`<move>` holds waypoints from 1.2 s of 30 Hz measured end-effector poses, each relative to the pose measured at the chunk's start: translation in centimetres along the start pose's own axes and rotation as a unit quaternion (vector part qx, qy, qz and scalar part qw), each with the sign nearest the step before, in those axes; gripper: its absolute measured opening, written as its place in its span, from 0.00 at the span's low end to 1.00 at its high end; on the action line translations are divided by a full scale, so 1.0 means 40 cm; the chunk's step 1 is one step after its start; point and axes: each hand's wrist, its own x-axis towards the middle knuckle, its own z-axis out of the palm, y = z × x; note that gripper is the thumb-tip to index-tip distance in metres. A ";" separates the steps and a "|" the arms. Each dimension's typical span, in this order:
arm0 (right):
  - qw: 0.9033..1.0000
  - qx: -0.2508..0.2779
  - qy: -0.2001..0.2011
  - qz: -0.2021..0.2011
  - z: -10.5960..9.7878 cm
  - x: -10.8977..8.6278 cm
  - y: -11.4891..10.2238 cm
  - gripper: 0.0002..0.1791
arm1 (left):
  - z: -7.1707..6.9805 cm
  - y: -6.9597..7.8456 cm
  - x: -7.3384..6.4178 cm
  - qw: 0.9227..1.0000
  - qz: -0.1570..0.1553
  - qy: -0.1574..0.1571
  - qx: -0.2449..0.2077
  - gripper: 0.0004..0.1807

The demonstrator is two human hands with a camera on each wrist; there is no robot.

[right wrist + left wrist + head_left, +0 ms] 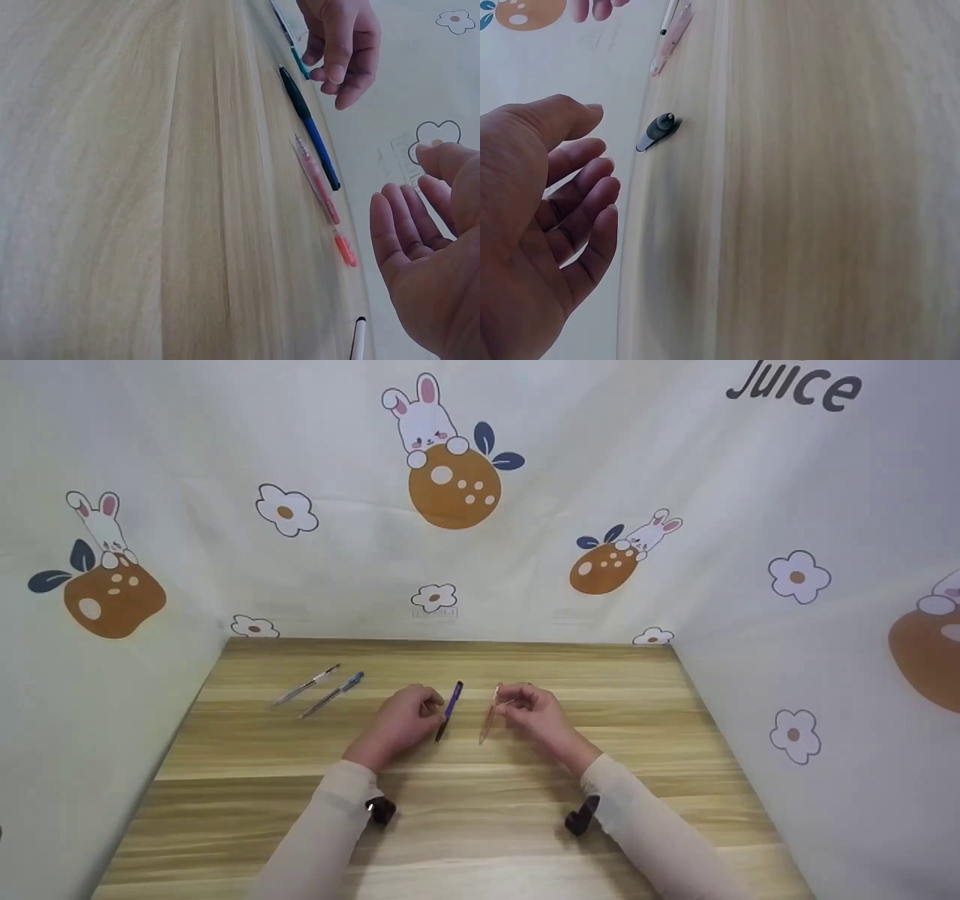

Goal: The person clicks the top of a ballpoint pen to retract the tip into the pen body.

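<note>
A blue pen [449, 711] with dark ends lies on the table, just to the right of my left hand [401, 722]. That hand's fingers are loosely bent with nothing in them, and the left wrist view shows them apart from the dark pen end [658, 130]. My right hand [538, 722] hovers beside a clear pink pen [487, 726]. In the right wrist view its fingers are relaxed and stand off the pink pen [321, 184]. A white pen with a black tip [359, 337] shows near the right hand; the head view does not show it clearly.
Two more clear pens lie at the back left: one with a dark tip [307, 685] and one with a blue end [334, 694]. The wood-grain table [465, 840] is bounded by a patterned white sheet [352, 577] at the back and sides.
</note>
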 end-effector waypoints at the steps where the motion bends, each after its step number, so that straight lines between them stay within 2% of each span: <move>1: 1.000 -0.002 0.001 0.000 -0.001 -0.001 0.000 0.16 | 0.004 0.001 0.002 1.000 -0.002 -0.001 -0.001 0.11; 10: 1.000 -0.006 0.008 -0.005 -0.006 -0.002 0.003 0.15 | 0.030 0.008 0.023 1.000 -0.030 0.007 0.003 0.13; 21: 1.000 -0.018 0.013 -0.005 -0.012 -0.007 0.009 0.16 | 0.062 0.015 0.036 0.999 -0.041 0.009 0.030 0.14; 27: 1.000 -0.013 0.012 0.002 -0.016 -0.012 0.003 0.16 | 0.064 0.028 0.035 0.997 -0.039 0.011 0.072 0.10; 36: 1.000 -0.014 0.014 0.001 -0.017 -0.009 0.014 0.14 | 0.069 0.037 0.029 0.996 -0.046 0.014 0.078 0.11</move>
